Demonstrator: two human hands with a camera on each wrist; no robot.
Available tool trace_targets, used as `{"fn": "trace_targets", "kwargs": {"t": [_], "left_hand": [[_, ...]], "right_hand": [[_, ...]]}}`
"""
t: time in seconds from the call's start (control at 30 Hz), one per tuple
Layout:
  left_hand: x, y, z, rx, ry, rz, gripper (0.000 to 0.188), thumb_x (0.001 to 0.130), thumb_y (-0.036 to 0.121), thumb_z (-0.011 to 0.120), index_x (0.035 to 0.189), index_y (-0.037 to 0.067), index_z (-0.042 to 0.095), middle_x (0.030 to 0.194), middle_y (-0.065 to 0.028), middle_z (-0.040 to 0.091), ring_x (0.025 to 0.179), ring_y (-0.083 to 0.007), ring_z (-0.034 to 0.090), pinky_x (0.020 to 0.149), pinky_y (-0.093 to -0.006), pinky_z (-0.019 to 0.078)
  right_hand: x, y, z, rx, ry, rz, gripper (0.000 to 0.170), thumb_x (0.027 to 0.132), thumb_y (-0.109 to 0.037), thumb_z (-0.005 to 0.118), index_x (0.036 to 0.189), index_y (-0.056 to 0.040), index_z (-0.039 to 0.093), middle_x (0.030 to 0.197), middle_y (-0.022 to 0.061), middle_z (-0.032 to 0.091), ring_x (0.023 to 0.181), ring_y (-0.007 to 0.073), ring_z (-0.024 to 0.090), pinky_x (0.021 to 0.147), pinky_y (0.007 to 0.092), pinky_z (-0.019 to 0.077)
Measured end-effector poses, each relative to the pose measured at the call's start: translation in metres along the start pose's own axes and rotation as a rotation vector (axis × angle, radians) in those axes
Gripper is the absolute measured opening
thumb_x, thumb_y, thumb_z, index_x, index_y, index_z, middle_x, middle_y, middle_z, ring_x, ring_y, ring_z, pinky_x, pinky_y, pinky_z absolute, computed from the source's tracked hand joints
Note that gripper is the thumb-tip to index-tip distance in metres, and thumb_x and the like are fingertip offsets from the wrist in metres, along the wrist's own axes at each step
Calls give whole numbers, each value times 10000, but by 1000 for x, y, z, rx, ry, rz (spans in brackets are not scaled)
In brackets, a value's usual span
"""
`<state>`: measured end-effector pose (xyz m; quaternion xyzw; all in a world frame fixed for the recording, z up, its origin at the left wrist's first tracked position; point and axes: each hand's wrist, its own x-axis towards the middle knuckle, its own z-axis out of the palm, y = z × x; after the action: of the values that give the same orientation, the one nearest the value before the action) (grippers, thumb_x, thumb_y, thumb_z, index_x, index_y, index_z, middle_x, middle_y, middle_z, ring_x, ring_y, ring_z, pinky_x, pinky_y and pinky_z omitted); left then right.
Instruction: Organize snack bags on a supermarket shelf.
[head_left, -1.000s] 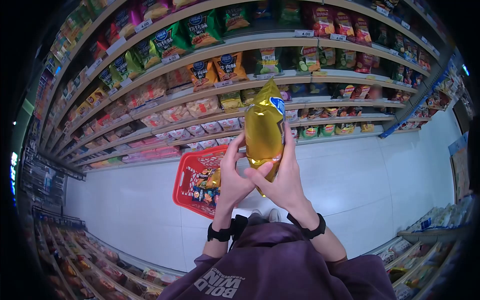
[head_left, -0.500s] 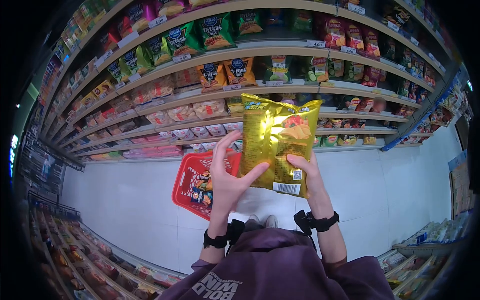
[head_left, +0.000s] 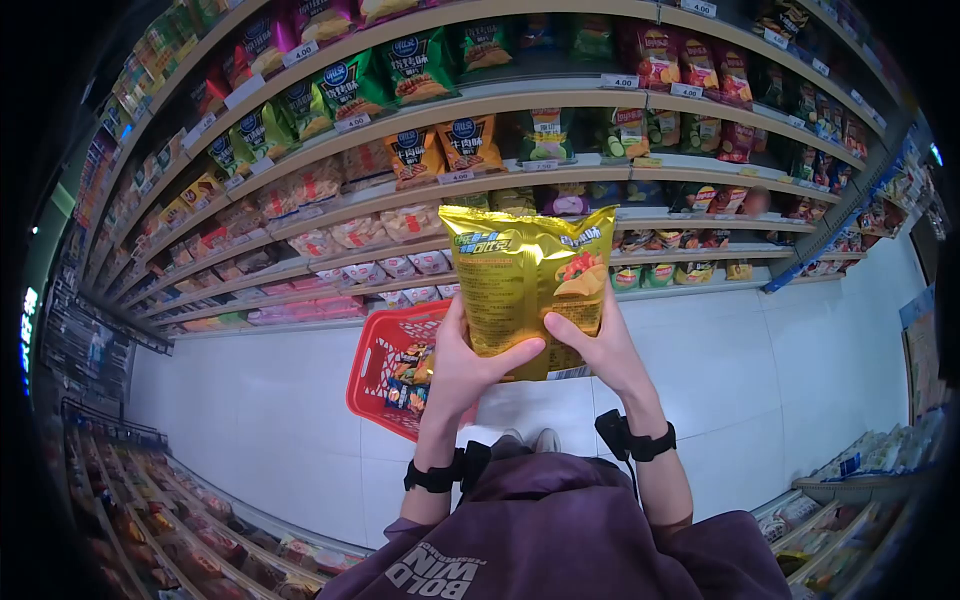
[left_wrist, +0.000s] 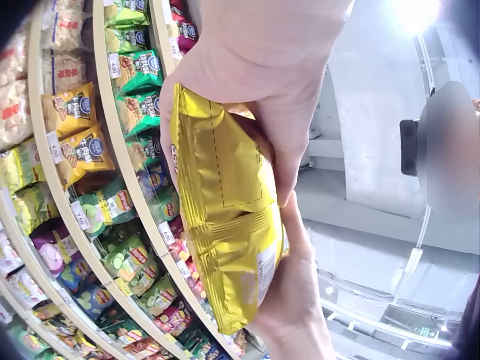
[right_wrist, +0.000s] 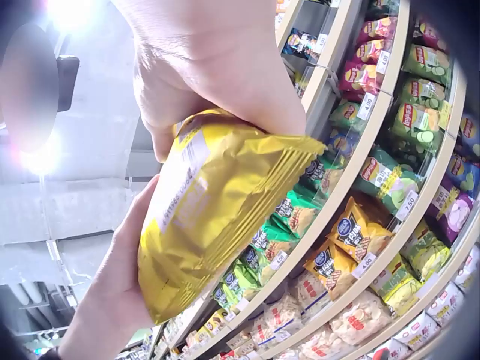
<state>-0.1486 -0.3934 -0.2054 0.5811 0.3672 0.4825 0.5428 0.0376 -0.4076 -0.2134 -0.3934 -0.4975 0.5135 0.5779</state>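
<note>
A shiny yellow snack bag [head_left: 520, 285] is held upright between both hands, its printed back with small text turned toward the head camera. The left hand [head_left: 465, 360] grips its lower left side, thumb across the back. On the lower right side the right hand [head_left: 605, 350] holds it, thumb also on the back, close to the other thumb. Both wrist views show the bag's bottom end: the yellow bag [left_wrist: 232, 202] in the left wrist view and the same bag [right_wrist: 217, 202] in the right. Fingers behind the bag are hidden in the head view.
A red basket [head_left: 365, 385] with several snack packs stands on the floor [head_left: 700, 370] left of the feet. Ahead, long curved shelves [head_left: 560, 98] carry rows of chip bags with price tags. More shelves [head_left: 200, 500] stand behind, at the lower left and lower right.
The bag has turned from edge-on to showing its back, then shifted slightly left. The left hand, which had its fingers spread at the bag's side, now wraps its lower left.
</note>
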Motion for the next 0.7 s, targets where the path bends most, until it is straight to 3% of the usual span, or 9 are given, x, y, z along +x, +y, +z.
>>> {"fn": "trace_targets", "kwargs": {"t": [0.17, 0.37, 0.7], "left_hand": [[5, -1, 8, -121, 1, -69, 582, 843, 88, 761, 1326, -27, 458, 1217, -129, 625, 1108, -169, 610, 960, -313, 488], [5, 3, 14, -73, 25, -144, 416, 920, 129, 682, 1282, -9, 533, 1207, -101, 639, 1081, -144, 606, 943, -308, 484], [3, 2, 17, -84, 27, -140, 471, 914, 162, 700, 1314, 1, 514, 1204, -98, 637, 1078, -151, 610, 926, -316, 496]], "right_hand": [[1, 1, -9, 81, 56, 32, 668, 863, -186, 752, 1394, -22, 381, 1272, 99, 540, 1157, 172, 539, 994, 320, 436], [-1, 2, -13, 139, 60, 45, 663, 874, -172, 736, 1407, -18, 372, 1302, 102, 537, 1180, 174, 535, 1006, 316, 430], [0, -1, -15, 171, 45, 90, 676, 881, -170, 728, 1423, -12, 355, 1309, 107, 535, 1191, 175, 533, 1012, 318, 428]]}}
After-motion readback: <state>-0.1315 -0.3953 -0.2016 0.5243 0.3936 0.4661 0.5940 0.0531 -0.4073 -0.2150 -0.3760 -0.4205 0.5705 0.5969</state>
